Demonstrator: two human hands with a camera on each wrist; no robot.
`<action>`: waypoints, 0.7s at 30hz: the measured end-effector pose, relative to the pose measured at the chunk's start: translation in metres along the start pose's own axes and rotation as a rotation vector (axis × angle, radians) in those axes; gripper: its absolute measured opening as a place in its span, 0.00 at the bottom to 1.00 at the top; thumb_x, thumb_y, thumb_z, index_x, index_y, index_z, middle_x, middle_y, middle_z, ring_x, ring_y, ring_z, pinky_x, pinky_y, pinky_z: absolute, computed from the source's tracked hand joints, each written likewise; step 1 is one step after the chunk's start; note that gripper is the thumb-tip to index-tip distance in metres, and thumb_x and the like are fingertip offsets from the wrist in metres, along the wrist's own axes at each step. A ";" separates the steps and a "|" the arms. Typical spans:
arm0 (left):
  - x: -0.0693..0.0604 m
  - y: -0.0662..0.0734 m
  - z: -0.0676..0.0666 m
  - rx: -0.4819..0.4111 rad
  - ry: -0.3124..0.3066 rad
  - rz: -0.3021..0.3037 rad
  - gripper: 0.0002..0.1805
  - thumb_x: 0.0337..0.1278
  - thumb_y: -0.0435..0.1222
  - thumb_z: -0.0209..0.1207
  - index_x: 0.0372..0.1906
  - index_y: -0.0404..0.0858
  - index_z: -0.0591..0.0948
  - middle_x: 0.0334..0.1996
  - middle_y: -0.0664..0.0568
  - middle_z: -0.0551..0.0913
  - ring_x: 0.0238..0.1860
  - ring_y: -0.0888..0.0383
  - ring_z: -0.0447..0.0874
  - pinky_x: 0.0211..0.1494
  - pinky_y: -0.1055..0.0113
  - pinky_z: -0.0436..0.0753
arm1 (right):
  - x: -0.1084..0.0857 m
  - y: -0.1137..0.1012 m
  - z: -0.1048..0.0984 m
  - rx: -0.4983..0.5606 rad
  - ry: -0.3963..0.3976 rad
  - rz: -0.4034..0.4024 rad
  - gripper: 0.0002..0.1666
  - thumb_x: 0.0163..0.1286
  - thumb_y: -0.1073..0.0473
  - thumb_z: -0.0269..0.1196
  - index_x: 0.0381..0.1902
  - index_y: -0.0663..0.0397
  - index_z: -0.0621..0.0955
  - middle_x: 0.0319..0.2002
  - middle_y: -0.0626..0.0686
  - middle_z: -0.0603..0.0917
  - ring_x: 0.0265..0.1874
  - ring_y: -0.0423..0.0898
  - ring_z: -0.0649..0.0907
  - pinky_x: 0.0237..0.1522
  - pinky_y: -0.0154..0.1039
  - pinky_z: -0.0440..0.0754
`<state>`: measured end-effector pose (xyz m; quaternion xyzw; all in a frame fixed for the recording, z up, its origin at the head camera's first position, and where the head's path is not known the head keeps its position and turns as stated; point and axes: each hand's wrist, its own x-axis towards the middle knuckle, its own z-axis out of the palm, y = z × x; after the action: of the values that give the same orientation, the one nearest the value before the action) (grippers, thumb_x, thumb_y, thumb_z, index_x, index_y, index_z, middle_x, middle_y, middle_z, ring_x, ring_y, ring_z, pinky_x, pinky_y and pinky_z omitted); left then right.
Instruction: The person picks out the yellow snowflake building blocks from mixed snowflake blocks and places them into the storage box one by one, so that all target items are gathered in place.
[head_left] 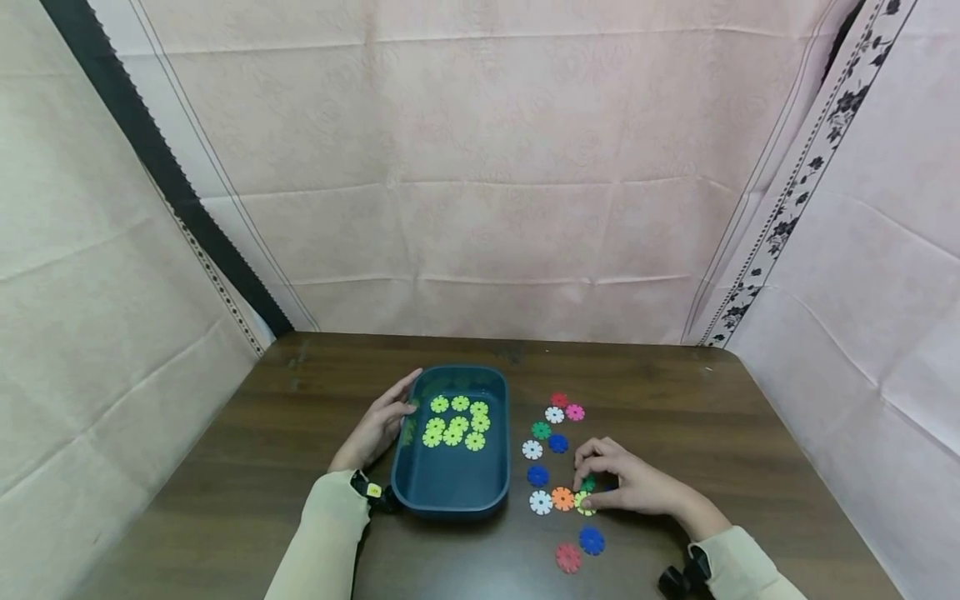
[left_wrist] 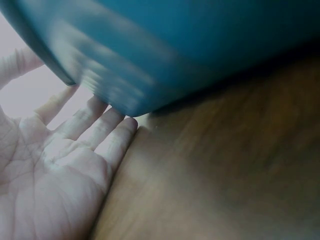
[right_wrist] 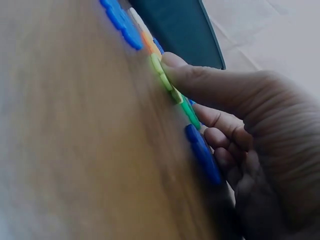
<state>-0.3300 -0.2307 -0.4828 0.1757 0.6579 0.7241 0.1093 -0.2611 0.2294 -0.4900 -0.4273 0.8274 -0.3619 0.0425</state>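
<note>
A blue-green rectangular tray (head_left: 451,483) stands on the table, with several yellow-green flower-shaped discs (head_left: 475,442) in its far half. My left hand (head_left: 378,429) holds the tray's left side, thumb at the rim. Its fingers (left_wrist: 117,140) touch the outer wall in the left wrist view. Right of the tray, my right hand (head_left: 630,481) pinches a yellow-green disc (right_wrist: 163,77) at table height; the index fingertip is hidden in the right wrist view. Close to that hand lie an orange disc (head_left: 562,499), a green disc (head_left: 588,482) and a blue disc (right_wrist: 203,155).
Loose discs in several colours run along the tray's right side, among them a red disc (head_left: 559,400), a pink disc (head_left: 575,412) and a white disc (head_left: 532,450). Nearer me lie a blue disc (head_left: 592,540) and a coral disc (head_left: 568,558). Cloth curtains (head_left: 487,208) surround the brown table (head_left: 675,400).
</note>
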 end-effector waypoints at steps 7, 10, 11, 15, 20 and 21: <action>0.000 0.002 0.000 -0.001 0.008 -0.008 0.35 0.71 0.30 0.50 0.79 0.51 0.60 0.75 0.46 0.61 0.70 0.39 0.64 0.67 0.55 0.72 | 0.000 -0.002 -0.003 -0.005 -0.024 0.029 0.16 0.63 0.44 0.72 0.48 0.33 0.82 0.55 0.44 0.75 0.56 0.45 0.69 0.56 0.49 0.70; 0.000 0.002 0.000 0.003 0.000 0.000 0.35 0.71 0.31 0.50 0.80 0.50 0.59 0.75 0.45 0.60 0.70 0.38 0.64 0.66 0.55 0.72 | -0.001 -0.001 -0.005 -0.013 -0.036 0.037 0.17 0.63 0.44 0.72 0.49 0.33 0.82 0.56 0.45 0.75 0.56 0.44 0.69 0.56 0.49 0.70; 0.000 0.002 0.000 0.003 -0.001 0.002 0.35 0.71 0.31 0.50 0.80 0.50 0.59 0.75 0.45 0.60 0.70 0.38 0.65 0.66 0.56 0.73 | -0.001 0.000 -0.005 -0.017 -0.035 0.041 0.17 0.63 0.44 0.72 0.49 0.33 0.82 0.56 0.45 0.75 0.56 0.44 0.69 0.56 0.49 0.70; -0.001 0.001 0.001 0.005 -0.007 0.002 0.35 0.71 0.31 0.50 0.80 0.49 0.58 0.76 0.44 0.59 0.70 0.38 0.64 0.65 0.59 0.73 | -0.002 0.004 -0.003 -0.028 -0.025 0.046 0.14 0.64 0.45 0.71 0.46 0.31 0.82 0.55 0.44 0.76 0.56 0.42 0.70 0.55 0.47 0.72; 0.000 0.000 0.000 0.006 -0.009 0.004 0.35 0.72 0.31 0.49 0.80 0.49 0.58 0.76 0.43 0.59 0.70 0.39 0.64 0.66 0.58 0.73 | -0.002 0.006 -0.002 -0.017 -0.013 0.059 0.14 0.64 0.44 0.71 0.46 0.31 0.81 0.55 0.43 0.76 0.56 0.43 0.71 0.55 0.46 0.73; 0.000 0.000 0.000 0.006 -0.009 0.006 0.35 0.72 0.31 0.49 0.80 0.49 0.58 0.76 0.43 0.59 0.70 0.38 0.64 0.66 0.57 0.73 | -0.002 0.006 -0.002 -0.013 -0.010 0.061 0.14 0.64 0.44 0.71 0.45 0.32 0.81 0.55 0.43 0.77 0.56 0.43 0.71 0.56 0.45 0.73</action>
<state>-0.3297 -0.2306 -0.4827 0.1813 0.6590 0.7217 0.1095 -0.2645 0.2341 -0.4922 -0.4041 0.8422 -0.3527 0.0549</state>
